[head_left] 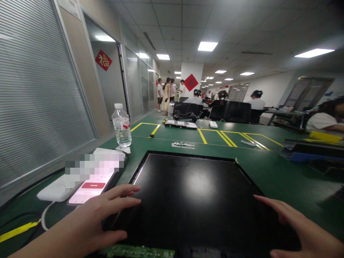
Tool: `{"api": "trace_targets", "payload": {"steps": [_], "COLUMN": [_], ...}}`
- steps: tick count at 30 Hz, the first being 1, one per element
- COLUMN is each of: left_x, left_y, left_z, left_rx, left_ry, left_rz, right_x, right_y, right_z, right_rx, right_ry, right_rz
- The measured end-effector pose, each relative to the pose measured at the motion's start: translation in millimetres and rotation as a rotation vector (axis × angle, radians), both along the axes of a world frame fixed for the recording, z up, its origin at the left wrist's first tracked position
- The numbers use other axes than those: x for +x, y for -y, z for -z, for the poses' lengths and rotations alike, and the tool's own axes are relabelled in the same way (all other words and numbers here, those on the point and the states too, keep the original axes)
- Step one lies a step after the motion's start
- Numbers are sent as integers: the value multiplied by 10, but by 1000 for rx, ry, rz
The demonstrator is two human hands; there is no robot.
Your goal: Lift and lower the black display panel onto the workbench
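Note:
A large black display panel point(188, 200) lies flat on the green table, its glossy surface reflecting a ceiling light. My left hand point(107, 211) is at the panel's left edge, fingers spread apart and reaching over the border. At the right edge is my right hand point(292, 222), fingers stretched out and thumb apart from them. Whether either hand presses on the panel I cannot tell. A strip of green circuit board point(142, 251) shows along the near edge, partly cut off by the frame.
Left of the panel lie a lit phone point(91, 188), a white power bank point(55, 188) with a cable and a water bottle point(122, 125). White scraps point(182, 145) and a tray point(181, 124) sit beyond. Dark and blue trays point(303, 152) stand right. Several people are in the background.

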State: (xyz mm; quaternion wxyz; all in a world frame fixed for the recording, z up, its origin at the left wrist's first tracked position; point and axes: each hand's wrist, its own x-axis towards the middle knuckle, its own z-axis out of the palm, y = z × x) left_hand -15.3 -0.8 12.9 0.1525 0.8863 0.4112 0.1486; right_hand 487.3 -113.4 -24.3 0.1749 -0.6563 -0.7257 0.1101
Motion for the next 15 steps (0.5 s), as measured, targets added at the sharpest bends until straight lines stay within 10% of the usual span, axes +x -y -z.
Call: {"api": "trace_targets", "payload": {"steps": [15], "left_x": [-5], "left_y": [-13], "left_z": [-44], "left_rx": [-47], "left_ry": [-106], "left_rz": [26], "right_x": [-23], "right_y": [22], "right_z": [-33], "right_rx": [7], "right_ry": [-1], "right_rz": [-4]}}
